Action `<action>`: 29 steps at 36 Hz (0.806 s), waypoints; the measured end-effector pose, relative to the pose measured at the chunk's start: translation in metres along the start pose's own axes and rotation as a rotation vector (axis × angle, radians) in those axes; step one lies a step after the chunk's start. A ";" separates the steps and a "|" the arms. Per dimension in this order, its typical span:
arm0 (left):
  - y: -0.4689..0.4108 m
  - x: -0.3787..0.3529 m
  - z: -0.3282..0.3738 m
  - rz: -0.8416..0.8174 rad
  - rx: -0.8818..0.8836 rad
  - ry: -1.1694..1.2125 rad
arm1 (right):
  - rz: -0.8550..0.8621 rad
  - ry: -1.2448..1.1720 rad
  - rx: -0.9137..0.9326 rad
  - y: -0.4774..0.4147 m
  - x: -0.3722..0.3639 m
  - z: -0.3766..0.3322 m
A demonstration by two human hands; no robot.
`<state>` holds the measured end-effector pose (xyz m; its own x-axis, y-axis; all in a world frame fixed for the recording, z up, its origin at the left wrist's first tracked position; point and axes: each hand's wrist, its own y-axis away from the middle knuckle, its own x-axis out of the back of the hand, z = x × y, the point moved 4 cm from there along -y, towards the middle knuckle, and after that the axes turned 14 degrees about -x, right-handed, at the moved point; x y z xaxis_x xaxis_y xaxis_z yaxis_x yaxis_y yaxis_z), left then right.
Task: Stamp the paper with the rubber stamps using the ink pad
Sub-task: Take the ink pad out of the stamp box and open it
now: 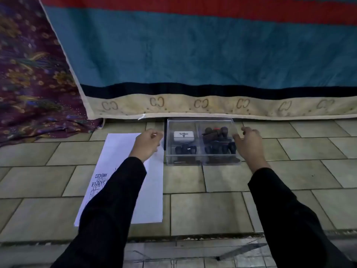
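Note:
A clear plastic box (201, 161) stands on the tiled floor just in front of a hanging blanket. Through its transparent lid (199, 124) I see a white Artline ink pad (183, 136) in the left half and several dark rubber stamps (218, 142) around it. My left hand (148, 142) has curled fingers at the lid's left edge. My right hand (249, 146) pinches the lid's right edge between thumb and fingers. The white paper (150, 200) lies left of the box under my left forearm, with a few stamped words such as AMENDED and SAMPLE on it.
A teal, red and cream blanket (212, 55) hangs right behind the box. Purple floral cloth (34, 84) is heaped at the far left. A clear acrylic piece (241, 248) lies near the bottom edge. Green floor tiles (309, 151) spread to the right.

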<state>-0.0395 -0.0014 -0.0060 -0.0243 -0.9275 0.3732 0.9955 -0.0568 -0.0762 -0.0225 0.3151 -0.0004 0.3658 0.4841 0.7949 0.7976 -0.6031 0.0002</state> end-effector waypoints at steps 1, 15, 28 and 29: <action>-0.002 -0.003 -0.001 0.010 0.009 -0.011 | -0.015 0.006 -0.024 0.001 -0.001 0.001; -0.006 -0.017 0.012 0.093 -0.158 -0.312 | 0.057 -0.187 -0.020 0.002 0.006 0.000; 0.080 0.012 0.022 0.163 -0.166 -0.278 | -0.166 -0.464 -0.104 0.053 0.031 0.043; 0.088 0.012 0.019 0.151 -0.157 -0.271 | -0.186 -0.470 -0.119 0.060 0.032 0.050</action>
<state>0.0498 -0.0100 0.0092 0.1682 -0.7990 0.5773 0.9592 -0.0024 -0.2828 0.0608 0.3263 -0.0051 0.4208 0.8061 0.4161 0.8198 -0.5343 0.2059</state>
